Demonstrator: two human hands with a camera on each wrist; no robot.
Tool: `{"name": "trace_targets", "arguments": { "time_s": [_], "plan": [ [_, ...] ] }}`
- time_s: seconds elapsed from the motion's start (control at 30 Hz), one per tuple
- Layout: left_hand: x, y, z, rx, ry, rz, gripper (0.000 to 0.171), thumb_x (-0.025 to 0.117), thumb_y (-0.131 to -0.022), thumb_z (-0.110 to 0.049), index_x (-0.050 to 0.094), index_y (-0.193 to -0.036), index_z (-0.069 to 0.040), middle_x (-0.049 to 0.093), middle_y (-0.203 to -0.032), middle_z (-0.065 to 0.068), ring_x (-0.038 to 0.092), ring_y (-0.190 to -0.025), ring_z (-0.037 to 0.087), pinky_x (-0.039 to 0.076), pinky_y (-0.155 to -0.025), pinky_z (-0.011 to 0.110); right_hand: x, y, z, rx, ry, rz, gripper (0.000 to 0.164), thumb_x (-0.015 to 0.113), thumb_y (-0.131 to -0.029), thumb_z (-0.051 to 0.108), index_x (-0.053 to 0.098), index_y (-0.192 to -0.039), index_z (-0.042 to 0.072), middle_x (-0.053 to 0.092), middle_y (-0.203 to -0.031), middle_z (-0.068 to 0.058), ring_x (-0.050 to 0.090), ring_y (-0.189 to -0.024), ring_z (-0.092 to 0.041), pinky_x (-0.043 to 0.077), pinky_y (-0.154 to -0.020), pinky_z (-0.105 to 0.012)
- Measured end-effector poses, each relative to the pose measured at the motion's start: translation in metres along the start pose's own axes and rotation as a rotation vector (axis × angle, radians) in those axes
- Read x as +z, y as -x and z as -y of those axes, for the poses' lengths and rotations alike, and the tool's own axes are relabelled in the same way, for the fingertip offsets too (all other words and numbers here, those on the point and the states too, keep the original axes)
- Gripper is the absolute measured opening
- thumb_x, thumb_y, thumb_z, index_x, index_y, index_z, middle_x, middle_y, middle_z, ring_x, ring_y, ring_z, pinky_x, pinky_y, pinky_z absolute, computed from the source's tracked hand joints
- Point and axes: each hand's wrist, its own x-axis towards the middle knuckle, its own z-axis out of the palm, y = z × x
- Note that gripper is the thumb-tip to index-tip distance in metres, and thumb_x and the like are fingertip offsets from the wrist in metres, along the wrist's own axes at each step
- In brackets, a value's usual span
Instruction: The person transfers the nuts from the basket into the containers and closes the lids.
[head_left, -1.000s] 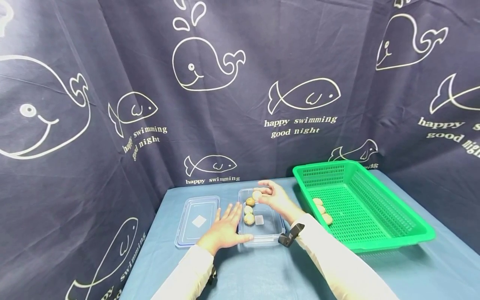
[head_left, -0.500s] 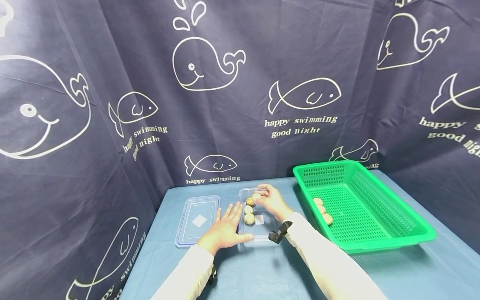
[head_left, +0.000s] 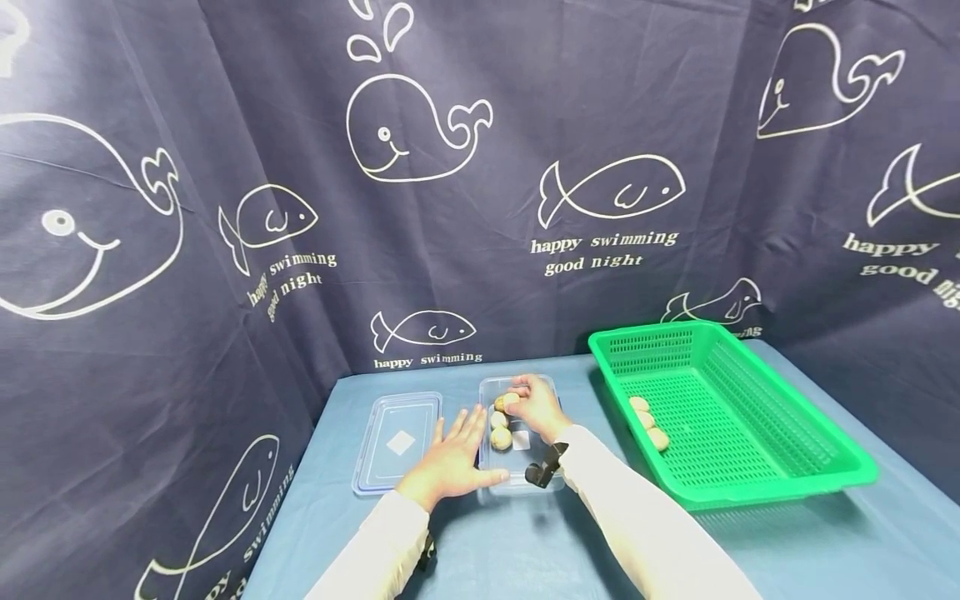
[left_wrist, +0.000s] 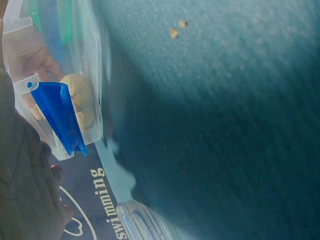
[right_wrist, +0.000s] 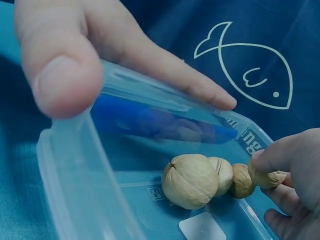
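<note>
My right hand (head_left: 536,408) pinches a walnut (right_wrist: 270,178) between thumb and fingers, low inside a clear plastic container (right_wrist: 95,185). Beside the held walnut, several others run in a row along the container's left side: a large pale walnut (right_wrist: 190,181), a cracked-looking one (right_wrist: 224,176) and a browner one (right_wrist: 242,181) close to my fingertips. My left hand (head_left: 450,467) lies along the container's left rim with fingers straight and thumb stretched over the near edge. A blue clip flap (left_wrist: 60,115) hangs on the container's side in the left wrist view.
Left of the container lies a clear lid (head_left: 382,471) with a blue edge. A green slotted basket (head_left: 712,425) stands to the right, with several walnuts (head_left: 647,421) along its left side. Dark printed cloth (head_left: 480,275) rises behind the blue table (head_left: 510,550).
My right hand has moved slightly left and downward into the container with the walnut, reaching the far end of the row. My left hand has stayed in place.
</note>
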Motion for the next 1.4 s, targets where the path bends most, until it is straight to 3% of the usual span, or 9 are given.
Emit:
{"name": "trace_targets", "arguments": {
  "time_s": [0.7,1.1,1.4],
  "plan": [
    [-0.0016,0.0005,-0.0009,-0.029,0.011,0.019,0.113,0.051,-0.085,-0.081,0.014,-0.163,-0.008,0.011,-0.17,0.006,0.012,-0.155,0.033,0.003,-0.12,0.062,0.006,-0.0012,-0.0003,0.056,0.178,-0.035,0.058,0.07,-0.075,-0.011,0.054,-0.131,-0.007,0.067,-0.123,-0.027,0.066,-0.114,-0.037,0.051,-0.099,-0.046],
    [-0.0012,-0.0003,0.0006,-0.019,0.006,0.008,0.113,0.049,-0.085,-0.081,0.014,-0.163,-0.007,0.01,-0.17,0.007,0.013,-0.155,0.034,0.005,-0.119,0.064,0.0045,-0.0009,0.0026,0.091,0.315,0.008,0.062,0.074,-0.077,-0.008,0.051,-0.135,-0.001,0.066,-0.125,-0.025,0.065,-0.114,-0.037,0.049,-0.1,-0.047],
    [-0.0025,0.0021,-0.0009,-0.015,0.01,0.014,0.113,0.05,-0.085,-0.081,0.014,-0.163,-0.007,0.012,-0.169,0.008,0.014,-0.154,0.034,0.005,-0.12,0.063,0.0064,-0.0018,-0.0011,0.074,0.281,-0.035,0.061,0.068,-0.077,-0.008,0.051,-0.135,-0.002,0.065,-0.126,-0.028,0.063,-0.117,-0.04,0.048,-0.102,-0.049]
  ]
}}
